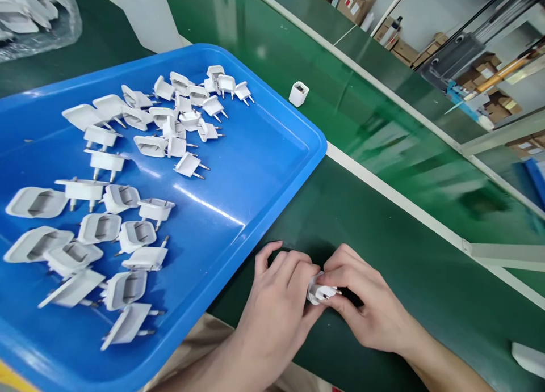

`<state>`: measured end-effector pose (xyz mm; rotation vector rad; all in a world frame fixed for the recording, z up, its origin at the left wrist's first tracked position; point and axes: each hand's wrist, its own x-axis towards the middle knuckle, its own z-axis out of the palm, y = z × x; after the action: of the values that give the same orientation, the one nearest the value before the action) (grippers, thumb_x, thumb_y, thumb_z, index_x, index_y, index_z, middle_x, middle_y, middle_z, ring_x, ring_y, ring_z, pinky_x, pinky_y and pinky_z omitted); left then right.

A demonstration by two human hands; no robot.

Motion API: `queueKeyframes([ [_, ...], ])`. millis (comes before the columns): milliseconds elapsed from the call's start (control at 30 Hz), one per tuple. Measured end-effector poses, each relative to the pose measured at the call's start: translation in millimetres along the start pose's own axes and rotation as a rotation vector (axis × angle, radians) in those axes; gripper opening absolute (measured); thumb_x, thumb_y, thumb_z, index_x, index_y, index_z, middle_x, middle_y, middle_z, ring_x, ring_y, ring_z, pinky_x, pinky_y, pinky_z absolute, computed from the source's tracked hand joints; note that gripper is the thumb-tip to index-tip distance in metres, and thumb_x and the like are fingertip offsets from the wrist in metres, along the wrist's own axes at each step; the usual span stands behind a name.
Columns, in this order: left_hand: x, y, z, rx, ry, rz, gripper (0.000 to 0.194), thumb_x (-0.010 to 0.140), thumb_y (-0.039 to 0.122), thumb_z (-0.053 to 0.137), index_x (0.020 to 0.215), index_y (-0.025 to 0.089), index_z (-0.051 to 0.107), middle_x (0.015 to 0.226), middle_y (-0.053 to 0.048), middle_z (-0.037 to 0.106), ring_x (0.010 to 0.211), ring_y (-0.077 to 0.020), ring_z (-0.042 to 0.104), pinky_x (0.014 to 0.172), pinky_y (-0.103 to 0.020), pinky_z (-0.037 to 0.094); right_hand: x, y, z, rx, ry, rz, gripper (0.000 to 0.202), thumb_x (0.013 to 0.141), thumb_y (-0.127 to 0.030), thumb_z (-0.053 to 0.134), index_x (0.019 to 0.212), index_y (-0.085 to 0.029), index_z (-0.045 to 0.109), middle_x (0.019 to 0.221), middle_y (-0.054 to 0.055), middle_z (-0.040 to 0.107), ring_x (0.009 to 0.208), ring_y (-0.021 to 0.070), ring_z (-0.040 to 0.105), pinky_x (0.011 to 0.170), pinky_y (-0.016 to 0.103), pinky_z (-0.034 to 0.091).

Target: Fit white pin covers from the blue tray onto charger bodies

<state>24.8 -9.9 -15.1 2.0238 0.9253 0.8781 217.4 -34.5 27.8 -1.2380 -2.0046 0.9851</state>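
Between my two hands, over the dark green tabletop, is a white plug adapter (320, 290) with two round metal pins pointing right. My left hand (281, 293) is closed around its left end, and the fingers cover much of it. The thumb and fingers of my right hand (361, 298) pinch its pin side. Left of my hands stands a blue tray (272, 171) holding many white plug housings (128, 290) with two pins each, some turned hollow side up. They lie in a far group and a near group.
A small white cube-shaped piece (298, 93) sits beyond the tray's right corner. A clear plastic bag (38, 23) of white parts lies at the upper left. A white rail (395, 207) edges the green table. At the right edge is a white object (528, 359).
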Motion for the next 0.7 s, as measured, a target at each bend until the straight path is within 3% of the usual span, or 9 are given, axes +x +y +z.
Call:
queueKeyframes([
  [100,1.1,-0.5,-0.3,0.027,-0.028,-0.015,0.018,0.095,0.014,0.071,0.099,0.019,0.055,0.097,0.002,0.064,0.095,-0.0186,0.061,0.113,-0.048,0.026,-1.4,-9.0,0.4,-0.166,-0.057,0.018,0.015,0.108,-0.008,0.046,0.109,-0.019,0.055,0.098,0.005,0.056,0.086,0.0230,0.046,0.074,0.038,0.037],
  [233,2.0,-1.1,-1.4,0.057,-0.047,0.005,0.012,0.100,0.021,0.067,0.099,0.020,0.055,0.099,0.002,0.065,0.094,-0.0190,0.062,0.112,-0.048,0.027,-0.2,-15.6,2.8,-0.331,-0.024,-0.024,0.017,0.111,-0.011,0.041,0.109,-0.019,0.056,0.098,0.006,0.058,0.082,0.0227,0.046,0.075,0.040,0.036],
  [300,1.7,-2.3,-1.5,0.085,-0.038,0.053,0.011,0.105,0.029,0.061,0.110,0.021,0.056,0.106,0.000,0.067,0.099,-0.0207,0.063,0.113,-0.049,0.026,-2.0,-14.2,-3.5,-0.325,-0.005,0.015,0.016,0.113,-0.016,0.043,0.106,-0.020,0.056,0.097,0.007,0.059,0.084,0.0232,0.050,0.075,0.039,0.039],
  [367,1.3,-5.0,-1.2,0.146,-0.008,0.106,0.028,0.109,0.039,0.054,0.128,0.019,0.053,0.119,-0.006,0.066,0.108,-0.0247,0.061,0.113,-0.050,0.027,-12.2,-8.6,-18.9,-0.337,0.051,0.135,0.018,0.115,-0.025,0.045,0.103,-0.021,0.057,0.097,0.007,0.061,0.087,0.0234,0.055,0.076,0.038,0.043],
  [433,1.3,-9.1,-0.5,0.199,0.048,0.142,0.043,0.110,0.045,0.049,0.140,0.015,0.048,0.126,-0.012,0.064,0.116,-0.0286,0.058,0.113,-0.050,0.031,-35.8,-1.7,-42.1,-0.424,0.150,0.302,0.024,0.115,-0.037,0.048,0.101,-0.021,0.059,0.096,0.006,0.062,0.085,0.0229,0.059,0.075,0.035,0.046],
  [533,2.2,-16.1,0.3,0.190,0.093,0.156,0.044,0.110,0.045,0.048,0.139,0.013,0.051,0.124,-0.013,0.064,0.118,-0.0304,0.056,0.112,-0.049,0.035,-91.4,-1.9,-81.6,-0.608,0.243,0.540,0.038,0.114,-0.054,0.049,0.101,-0.021,0.063,0.086,0.003,0.063,0.073,0.0211,0.060,0.066,0.033,0.046],
  [633,3.5,-20.8,0.4,0.156,0.084,0.214,0.038,0.111,0.042,0.047,0.134,0.014,0.055,0.120,-0.012,0.066,0.115,-0.0308,0.057,0.112,-0.051,0.035,-142.9,-20.4,-113.7,-0.764,0.307,0.683,0.049,0.108,-0.067,0.052,0.108,-0.020,0.066,0.080,0.002,0.062,0.065,0.0216,0.060,0.060,0.032,0.046],
  [700,4.7,-22.8,0.2,0.148,0.078,0.258,0.036,0.111,0.040,0.046,0.132,0.013,0.057,0.119,-0.013,0.066,0.112,-0.0303,0.059,0.111,-0.052,0.034,-160.2,-36.6,-127.2,-0.873,0.403,0.725,0.055,0.106,-0.071,0.053,0.113,-0.018,0.066,0.080,0.003,0.062,0.065,0.0232,0.060,0.060,0.034,0.046],
])
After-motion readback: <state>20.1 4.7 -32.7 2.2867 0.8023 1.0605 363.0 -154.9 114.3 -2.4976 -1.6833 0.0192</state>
